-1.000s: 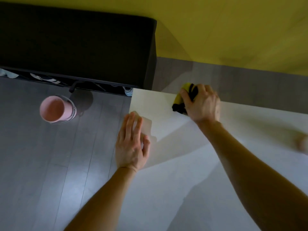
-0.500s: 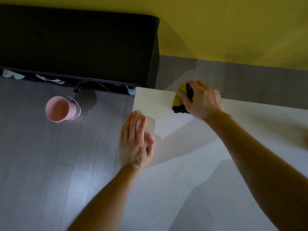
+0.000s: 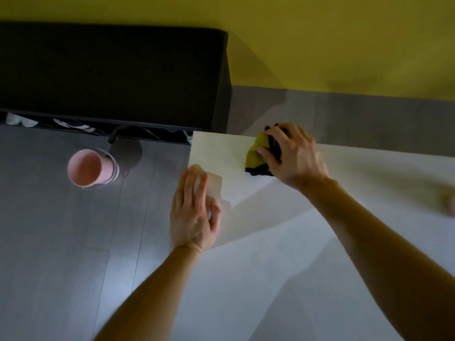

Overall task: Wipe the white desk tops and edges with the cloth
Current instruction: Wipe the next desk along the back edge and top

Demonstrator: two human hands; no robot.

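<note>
My right hand (image 3: 294,156) clamps the yellow-and-black cloth (image 3: 256,153) at the white desk's (image 3: 270,254) far-left corner; my left hand (image 3: 194,212) lies flat on its left edge. Overshoot drags the cloth off.

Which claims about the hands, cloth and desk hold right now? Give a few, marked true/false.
1. The right hand grips the cloth on the desk. True.
2. The left hand holds a second cloth. False: the left hand lies flat at the desk's left edge and holds nothing.
3. The cloth is near the desk's far left corner. True.
4. The pink bucket stands on the desk. False: the pink bucket is on the floor, left of the desk.
5. The cloth is plain white. False: it is yellow with black.
</note>
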